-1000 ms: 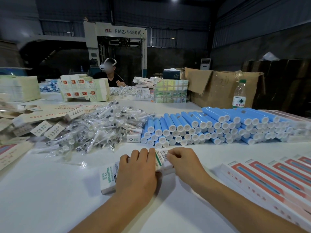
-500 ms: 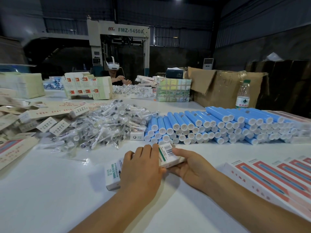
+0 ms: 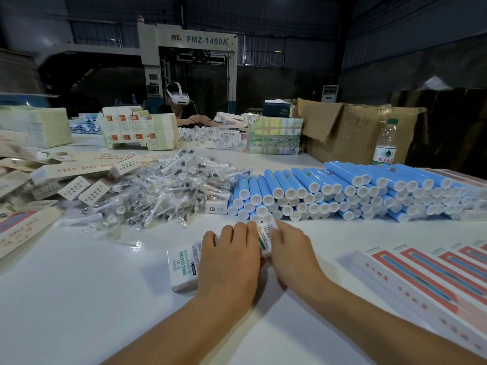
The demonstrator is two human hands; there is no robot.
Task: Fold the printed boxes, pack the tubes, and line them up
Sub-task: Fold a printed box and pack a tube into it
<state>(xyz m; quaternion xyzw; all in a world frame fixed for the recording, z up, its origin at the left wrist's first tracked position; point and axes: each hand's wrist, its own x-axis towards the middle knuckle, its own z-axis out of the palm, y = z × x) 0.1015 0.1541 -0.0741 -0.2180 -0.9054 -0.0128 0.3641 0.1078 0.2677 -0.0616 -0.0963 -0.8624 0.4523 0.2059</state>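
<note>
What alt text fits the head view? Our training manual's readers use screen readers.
Both hands, left hand and right hand, press a small white printed box onto a white table. Behind lie stacked blue tubes, a pile of bagged brush heads, and flat cartons at right.

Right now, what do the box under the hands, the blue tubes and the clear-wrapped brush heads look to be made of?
White box: likely thin printed card with a slight sheen, its corners creased sharp. Blue tubes: smooth, probably plastic, with matte white end caps; the material is uncertain. Brush heads: white plastic with dark bristles, each in clear film that glints and wrinkles. Both the left hand and the right hand press on the box.
</note>
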